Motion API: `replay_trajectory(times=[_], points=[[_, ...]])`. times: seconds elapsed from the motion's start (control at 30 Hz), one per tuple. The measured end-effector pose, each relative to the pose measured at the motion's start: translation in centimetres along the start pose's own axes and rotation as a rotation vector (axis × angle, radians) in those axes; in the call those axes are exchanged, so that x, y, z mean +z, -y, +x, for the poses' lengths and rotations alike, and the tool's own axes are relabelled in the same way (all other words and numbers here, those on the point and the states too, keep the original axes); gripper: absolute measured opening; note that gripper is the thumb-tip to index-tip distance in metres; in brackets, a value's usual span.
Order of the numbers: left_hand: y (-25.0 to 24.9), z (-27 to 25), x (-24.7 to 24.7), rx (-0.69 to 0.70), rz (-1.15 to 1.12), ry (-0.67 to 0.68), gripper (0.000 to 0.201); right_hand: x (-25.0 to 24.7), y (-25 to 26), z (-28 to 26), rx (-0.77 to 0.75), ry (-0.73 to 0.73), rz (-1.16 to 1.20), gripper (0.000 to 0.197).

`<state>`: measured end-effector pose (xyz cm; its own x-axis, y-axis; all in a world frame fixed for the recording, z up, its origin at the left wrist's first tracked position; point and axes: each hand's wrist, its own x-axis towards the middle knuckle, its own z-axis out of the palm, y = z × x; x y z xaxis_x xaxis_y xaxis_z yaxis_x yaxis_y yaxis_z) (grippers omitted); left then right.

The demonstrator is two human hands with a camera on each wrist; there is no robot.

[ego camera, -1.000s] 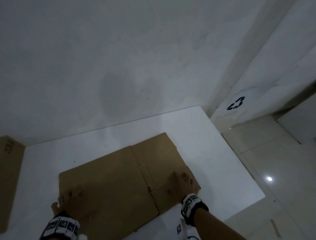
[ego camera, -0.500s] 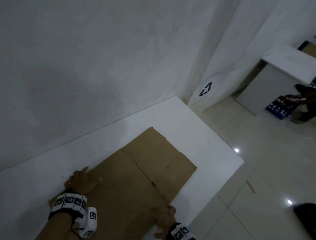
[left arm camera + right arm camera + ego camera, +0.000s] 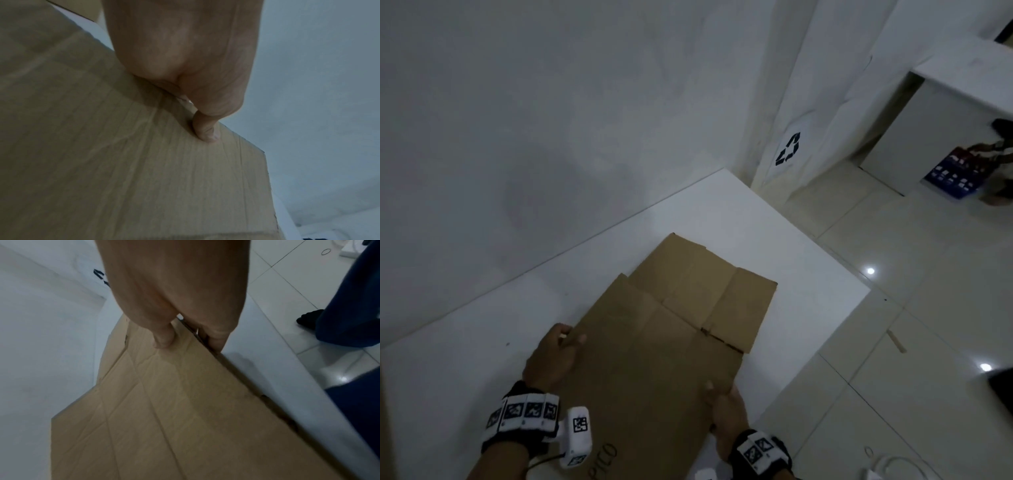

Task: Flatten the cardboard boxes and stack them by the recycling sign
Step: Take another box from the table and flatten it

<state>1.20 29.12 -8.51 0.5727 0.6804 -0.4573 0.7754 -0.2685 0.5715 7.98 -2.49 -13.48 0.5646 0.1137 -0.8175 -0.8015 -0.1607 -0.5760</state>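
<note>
From the head view, the flattened cardboard box [image 3: 671,342] lies on the white table [image 3: 808,274], its far corner short of the table's right edge, with bare tile floor [image 3: 928,308] beyond. A black recycling sign [image 3: 788,148] marks the wall past the table's corner. Handwriting near the box's close edge reads "PICO". The left hand [image 3: 551,356] grips the left edge, the right hand [image 3: 726,407] the right.

Left wrist: the thumb [image 3: 205,129] presses on top, pinching the edge.

Right wrist: thumb [image 3: 164,339] above, fingers [image 3: 216,339] below, pinching too.
</note>
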Motion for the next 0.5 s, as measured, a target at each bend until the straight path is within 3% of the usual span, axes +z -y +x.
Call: replay_trajectory(times=[0.17, 0.27, 0.43, 0.5], points=[[-4.4, -3.0, 5.6, -0.028, -0.231, -0.008, 0.025, -7.8, 5.1, 1.2, -0.157, -0.048, 0.024, 0.057], [-9.7, -5.5, 10.0, -0.023, -0.344, -0.008, 0.017, -14.1, 8.2, 2.0, -0.188, -0.087, 0.04, 0.046], [-19.1, -9.4, 17.4, 0.002, -0.441, -0.022, 0.008, -24.8, 14.0, 2.6, -0.18, -0.025, 0.133, 0.025], [-22.5, -10.5, 20.2, 0.007, -0.448, -0.036, 0.008, -28.9, 16.0, 3.0, -0.194, -0.006, 0.162, 0.028]])
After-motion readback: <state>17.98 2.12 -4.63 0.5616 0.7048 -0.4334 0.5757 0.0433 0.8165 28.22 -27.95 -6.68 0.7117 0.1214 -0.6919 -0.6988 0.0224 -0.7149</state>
